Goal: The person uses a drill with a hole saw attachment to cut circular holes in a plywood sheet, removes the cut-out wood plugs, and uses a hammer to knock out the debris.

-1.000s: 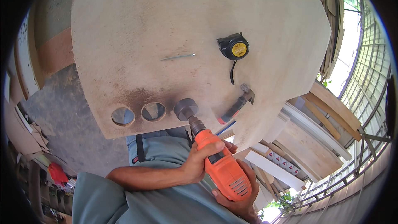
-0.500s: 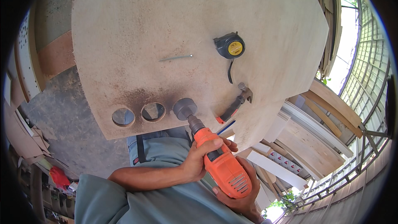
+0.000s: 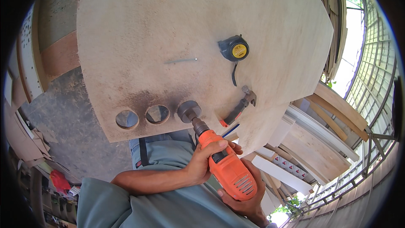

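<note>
Orange drill (image 3: 234, 173), 2-handed grip (image 3: 199, 164), holed plywood (image 3: 143, 46)

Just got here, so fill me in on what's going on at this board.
A person grips an orange drill two-handed: the left hand around its front part, the right hand at its rear. Its dark hole saw is against the pale wooden board near the person's edge, just right of two round holes. Dark smudging marks the wood there. Farther up lie a tape measure and a nail or screw; a claw hammer rests to the right.
</note>
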The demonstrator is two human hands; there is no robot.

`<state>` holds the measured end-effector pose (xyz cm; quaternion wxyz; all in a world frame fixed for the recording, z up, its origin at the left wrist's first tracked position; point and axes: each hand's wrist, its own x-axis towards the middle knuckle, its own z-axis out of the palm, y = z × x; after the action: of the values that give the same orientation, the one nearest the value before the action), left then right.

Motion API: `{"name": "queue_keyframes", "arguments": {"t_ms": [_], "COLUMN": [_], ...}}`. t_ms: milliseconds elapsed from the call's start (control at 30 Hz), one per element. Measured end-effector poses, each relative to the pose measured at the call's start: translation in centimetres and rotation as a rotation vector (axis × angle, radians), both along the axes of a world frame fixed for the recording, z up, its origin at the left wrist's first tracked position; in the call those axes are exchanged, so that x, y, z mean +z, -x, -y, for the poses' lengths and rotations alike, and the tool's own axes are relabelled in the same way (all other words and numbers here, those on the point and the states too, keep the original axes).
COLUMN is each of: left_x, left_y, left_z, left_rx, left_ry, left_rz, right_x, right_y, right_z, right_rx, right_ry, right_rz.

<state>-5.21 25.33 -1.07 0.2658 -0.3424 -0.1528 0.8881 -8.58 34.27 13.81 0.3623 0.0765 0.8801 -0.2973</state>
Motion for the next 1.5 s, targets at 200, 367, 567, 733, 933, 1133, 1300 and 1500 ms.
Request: {"name": "queue_keyframes", "arguments": {"t_ms": [200, 367, 567, 733, 933, 1133, 1300, 1500], "left_x": [0.07, 0.02, -0.11, -0.05, -0.11, -0.16, -0.25, -0.19], "left_y": [0.07, 0.07, -0.02, -0.02, -0.09, -0.14, -0.16, -0.05], "left_z": [0.39, 0.4, 0.39, 0.42, 0.34, 0.28, 0.28, 0.31], "left_rx": [-0.034, -0.042, -0.042, -0.039, -0.031, -0.029, -0.028, -0.036], "left_ry": [0.014, 0.015, 0.032, 0.026, 0.026, 0.025, 0.033, 0.041], "left_rz": [-0.003, 0.01, -0.009, -0.005, 0.001, 0.011, -0.009, -0.017], "right_x": [-0.05, 0.01, 0.06, -0.05, 0.03, -0.11, -0.07, 0.1], "right_y": [-0.15, -0.14, 0.3, 0.19, 0.19, 0.32, 0.12, 0.31], "right_z": [0.13, 0.09, 0.18, -0.07, -0.06, -0.16, -0.24, -0.14], "right_rx": [0.013, 0.021, 0.111, 0.154, 0.136, 0.169, 0.14, 0.127], "right_ry": [-0.013, -0.033, -0.018, 0.004, -0.01, 0.011, 0.019, 0.005], "right_rz": [-0.006, 0.015, -0.009, -0.05, -0.022, -0.034, -0.018, -0.002]}}
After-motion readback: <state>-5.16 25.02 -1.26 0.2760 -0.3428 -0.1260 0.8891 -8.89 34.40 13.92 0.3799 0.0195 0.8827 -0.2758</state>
